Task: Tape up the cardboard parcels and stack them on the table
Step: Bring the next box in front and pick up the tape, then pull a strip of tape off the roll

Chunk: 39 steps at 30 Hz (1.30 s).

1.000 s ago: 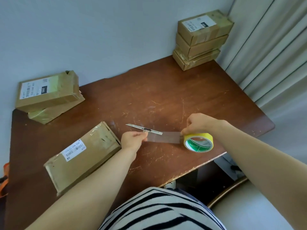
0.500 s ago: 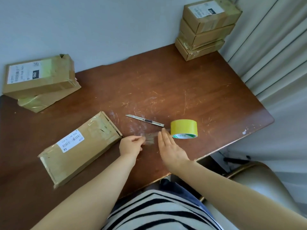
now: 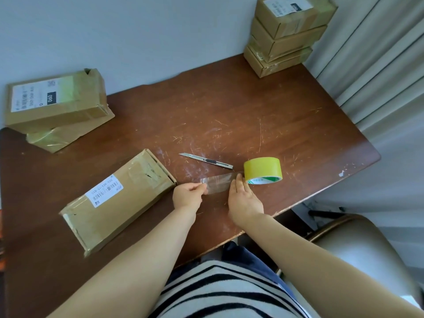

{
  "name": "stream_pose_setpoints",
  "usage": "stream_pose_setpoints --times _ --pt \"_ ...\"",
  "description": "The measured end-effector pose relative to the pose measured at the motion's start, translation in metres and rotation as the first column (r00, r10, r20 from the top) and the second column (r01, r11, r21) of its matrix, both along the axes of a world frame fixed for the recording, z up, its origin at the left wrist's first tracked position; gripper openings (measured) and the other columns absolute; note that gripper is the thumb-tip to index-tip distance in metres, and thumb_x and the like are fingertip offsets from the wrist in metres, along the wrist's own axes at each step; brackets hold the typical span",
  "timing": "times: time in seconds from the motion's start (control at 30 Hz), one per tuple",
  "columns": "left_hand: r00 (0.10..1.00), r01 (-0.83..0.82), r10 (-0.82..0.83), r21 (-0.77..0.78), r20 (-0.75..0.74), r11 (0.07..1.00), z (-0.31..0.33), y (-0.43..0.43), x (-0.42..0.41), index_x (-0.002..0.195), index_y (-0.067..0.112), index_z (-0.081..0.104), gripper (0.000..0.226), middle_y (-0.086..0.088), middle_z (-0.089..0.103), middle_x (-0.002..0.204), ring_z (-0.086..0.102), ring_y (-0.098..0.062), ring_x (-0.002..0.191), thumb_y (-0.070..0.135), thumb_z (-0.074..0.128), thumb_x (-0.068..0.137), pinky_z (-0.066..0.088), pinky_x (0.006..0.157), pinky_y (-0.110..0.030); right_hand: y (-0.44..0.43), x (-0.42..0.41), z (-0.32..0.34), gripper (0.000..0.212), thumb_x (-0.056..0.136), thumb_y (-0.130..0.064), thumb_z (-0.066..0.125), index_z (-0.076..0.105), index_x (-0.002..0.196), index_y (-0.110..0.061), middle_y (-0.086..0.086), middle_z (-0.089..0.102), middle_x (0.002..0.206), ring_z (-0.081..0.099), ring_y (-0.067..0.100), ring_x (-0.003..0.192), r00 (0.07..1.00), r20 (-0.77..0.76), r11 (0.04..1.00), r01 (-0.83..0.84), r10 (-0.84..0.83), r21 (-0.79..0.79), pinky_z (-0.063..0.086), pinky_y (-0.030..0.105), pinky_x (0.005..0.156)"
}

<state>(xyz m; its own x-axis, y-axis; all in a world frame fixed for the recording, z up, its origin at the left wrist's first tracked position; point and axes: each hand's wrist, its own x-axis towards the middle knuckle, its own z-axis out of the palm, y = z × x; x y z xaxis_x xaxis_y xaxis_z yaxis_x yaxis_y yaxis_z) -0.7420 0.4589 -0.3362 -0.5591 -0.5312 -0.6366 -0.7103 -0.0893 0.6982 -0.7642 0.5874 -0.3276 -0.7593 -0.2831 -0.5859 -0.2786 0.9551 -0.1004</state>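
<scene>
Pinches tape strip [image 3: 218,184] end in left hand [image 3: 187,196]; presses it under flat-fingered right hand [image 3: 244,199]; utility knife [image 3: 206,160] parallel just beyond, nearer right.

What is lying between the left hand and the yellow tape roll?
In the head view, a strip of clear tape spans it: the left hand pinches its free end, and the right hand rests on it beside the tape roll.

Yellow tape roll [image 3: 263,169] with a green-and-white core on the scratched reddish-brown tabletop [image 3: 229,115]. Brown parcels [image 3: 117,198] carry white labels. The shirt [image 3: 220,292] is black-and-white striped.
</scene>
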Motion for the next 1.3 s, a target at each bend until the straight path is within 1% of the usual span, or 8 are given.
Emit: stream_pose_setpoints --times 0.07,0.13,0.3,0.5,0.6,0.8,1.03,1.3 --pt "1.000 -0.004 0.004 0.017 0.023 1.000 0.000 0.000 -0.002 0.061 0.023 0.067 0.024 -0.005 0.071 0.074 0.049 -0.015 0.054 0.021 0.068 0.085 0.041 0.056 -0.024 -0.012 -0.007 0.012 0.051 0.090 -0.001 0.045 0.032 0.140 -0.002 0.015 0.028 0.149 0.029 0.028 0.136 0.999 -0.037 0.995 -0.019 0.015 -0.097 0.044 0.034 0.090" --pt "1.000 -0.003 0.002 0.024 0.030 1.000 0.002 0.000 -0.004 0.057 0.020 0.066 0.026 -0.006 0.069 0.069 0.047 -0.016 0.053 0.028 0.072 0.081 0.041 0.057 -0.027 -0.027 -0.020 0.021 0.036 0.088 0.001 0.048 0.048 0.123 -0.005 0.012 0.047 0.128 0.045 0.028 0.119 0.988 -0.142 0.978 -0.084 0.057 -0.193 0.041 0.033 0.073" --pt "0.994 0.094 -0.093 -0.030 0.053 0.995 0.003 0.002 -0.007 0.054 0.020 0.067 0.030 0.001 0.069 0.066 0.056 -0.014 0.062 0.036 0.077 0.077 0.050 0.072 -0.033 -0.052 -0.066 0.020 0.043 0.086 0.008 0.049 0.043 0.128 -0.002 0.014 0.042 0.133 0.041 0.031 0.120 0.967 -0.246 0.983 -0.102 0.063 -0.150 0.044 0.038 0.078" --pt "0.996 0.083 -0.083 0.008 0.015 0.997 0.000 -0.007 -0.006 0.059 0.017 0.069 0.028 -0.005 0.072 0.071 0.047 -0.012 0.048 0.026 0.070 0.086 0.049 0.063 -0.033 -0.061 -0.075 0.000 0.034 0.089 0.000 0.052 0.045 0.122 0.000 0.018 0.049 0.124 0.048 0.035 0.113 0.960 -0.243 0.987 -0.152 0.137 -0.047 0.045 0.040 0.081" --pt "0.996 0.087 -0.087 0.013 -0.018 0.996 0.001 -0.008 -0.005 0.060 0.019 0.068 0.029 0.002 0.071 0.068 0.045 -0.006 0.042 0.025 0.067 0.088 0.043 0.058 -0.026 -0.062 -0.075 0.010 0.026 0.093 -0.008 0.043 0.049 0.117 0.001 0.019 0.048 0.119 0.053 0.037 0.100 0.979 -0.201 0.970 -0.008 -0.043 -0.244 0.039 0.038 0.072" --pt "0.998 0.063 -0.064 0.024 0.013 0.998 -0.001 -0.008 -0.006 0.059 0.022 0.067 0.029 0.004 0.071 0.068 0.049 -0.012 0.058 0.029 0.068 0.087 0.048 0.071 -0.033 -0.028 -0.028 0.033 0.018 0.097 -0.009 0.037 0.050 0.110 -0.005 0.007 0.056 0.086 0.052 0.029 0.074 0.937 -0.070 0.710 0.209 -0.342 -0.672 0.040 0.035 0.062" --pt "0.992 0.116 -0.116 0.005 -0.052 0.993 0.002 -0.009 -0.006 0.060 0.018 0.069 0.025 0.008 0.066 0.060 0.049 -0.009 0.056 0.026 0.072 0.083 0.044 0.068 -0.028 0.011 0.022 0.015 0.028 0.102 -0.031 0.033 0.053 0.110 -0.013 0.002 0.062 0.080 0.058 0.025 0.075 0.870 0.023 0.775 0.449 -0.492 -0.444 0.045 0.034 0.064" --pt "0.991 0.122 -0.122 -0.005 -0.052 0.993 0.000 -0.009 -0.008 0.058 0.020 0.069 0.026 0.003 0.070 0.069 0.054 -0.012 0.064 0.024 0.071 0.084 0.049 0.075 -0.031 0.015 0.023 0.005 0.023 0.102 -0.027 0.032 0.045 0.091 -0.011 -0.004 0.040 0.063 0.049 0.026 0.065 0.916 -0.092 0.896 0.356 -0.392 -0.266 0.032 0.032 0.054"
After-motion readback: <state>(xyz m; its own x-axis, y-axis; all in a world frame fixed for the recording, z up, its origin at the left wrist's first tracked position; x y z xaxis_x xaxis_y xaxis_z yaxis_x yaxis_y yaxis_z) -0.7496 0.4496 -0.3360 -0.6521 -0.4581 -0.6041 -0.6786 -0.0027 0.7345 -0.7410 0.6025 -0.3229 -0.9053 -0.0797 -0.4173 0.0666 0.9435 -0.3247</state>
